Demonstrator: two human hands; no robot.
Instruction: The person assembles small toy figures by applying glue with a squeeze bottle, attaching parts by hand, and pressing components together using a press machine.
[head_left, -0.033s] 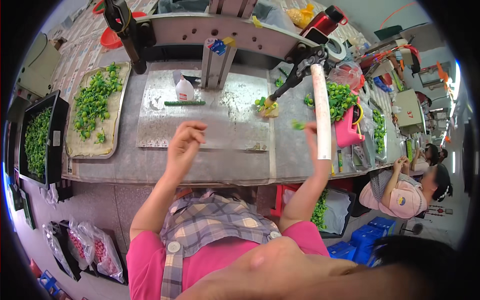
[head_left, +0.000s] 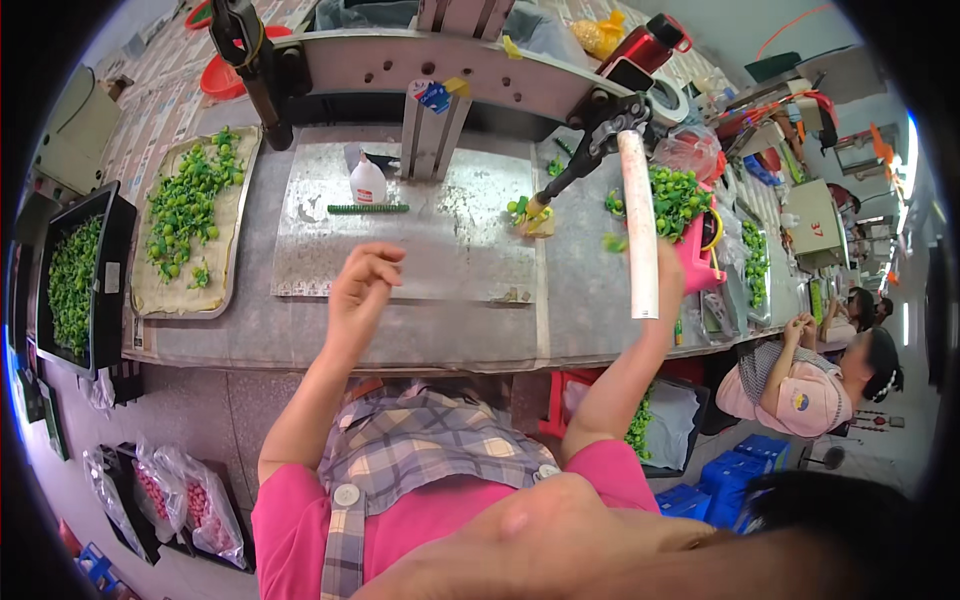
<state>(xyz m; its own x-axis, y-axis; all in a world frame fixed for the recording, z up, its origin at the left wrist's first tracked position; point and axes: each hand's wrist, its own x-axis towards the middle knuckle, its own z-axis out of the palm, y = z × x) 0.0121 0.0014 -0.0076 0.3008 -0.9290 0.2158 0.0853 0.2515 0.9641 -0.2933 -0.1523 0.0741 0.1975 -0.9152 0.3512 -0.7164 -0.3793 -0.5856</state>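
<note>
My left hand [head_left: 366, 280] hovers over the near part of the metal plate [head_left: 330, 240], fingers loosely bent and apart, with nothing visible in them. On the right, my right hand [head_left: 670, 270] is partly hidden behind the white lever handle [head_left: 641, 230]. A blurred small green sprig [head_left: 614, 243] shows just left of the handle, at my hidden fingertips. Close behind is a heap of green artificial fruit sprigs [head_left: 680, 200] in a pink basket [head_left: 706, 262]. Under the black press rod [head_left: 565, 180], a yellow-green piece [head_left: 532, 218] sits on the plate's right edge.
A white bottle [head_left: 368, 184] and a green spiky strip [head_left: 368, 209] lie on the plate. To the left are a cloth-lined tray [head_left: 160, 290] of sprigs and a black crate [head_left: 112, 290]. The metal frame [head_left: 350, 65] spans the back. A co-worker [head_left: 790, 385] sits at far right.
My right hand has moved right, farther behind the white handle, and the green sprig has shifted right with it. My left hand has moved slightly left.
</note>
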